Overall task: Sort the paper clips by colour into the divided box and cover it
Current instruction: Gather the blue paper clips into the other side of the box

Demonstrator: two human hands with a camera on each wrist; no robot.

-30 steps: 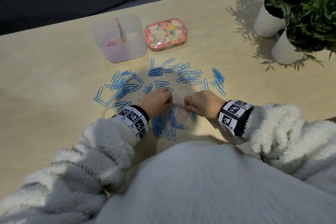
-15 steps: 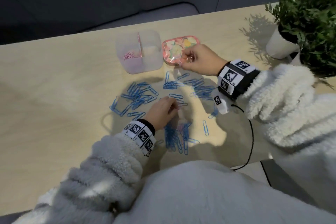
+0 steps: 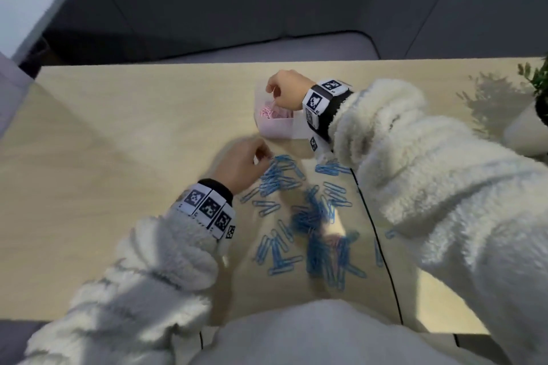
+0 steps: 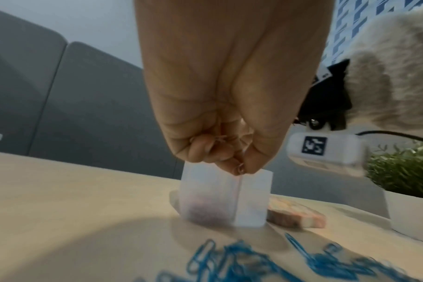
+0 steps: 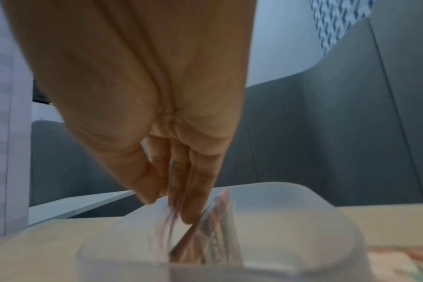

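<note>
Blue paper clips (image 3: 308,216) (image 4: 254,263) lie scattered on the wooden table (image 3: 118,157), with a few pink ones (image 3: 333,241) among them near me. The translucent divided box (image 3: 275,130) (image 4: 229,200) (image 5: 278,229) holds pink clips (image 3: 268,112) in its left compartment. My right hand (image 3: 274,92) (image 5: 172,198) hangs over that compartment with fingers pointing down; blurred pink clips (image 5: 169,215) drop from them. My left hand (image 3: 261,155) (image 4: 229,162) hovers just in front of the box, its curled fingers pinching pink clips (image 4: 224,138). The floral lid (image 4: 297,215) lies right of the box.
A potted plant in a white pot (image 3: 527,127) (image 4: 411,209) stands at the far right. A black cable (image 3: 373,231) runs from my right wrist across the clips to the near edge. A white surface (image 3: 26,9) stands beyond the table's far left corner.
My right hand moved left from the lid to above the box's pink compartment. My left hand left the near pile and came forward to the box. The head view tilted.
</note>
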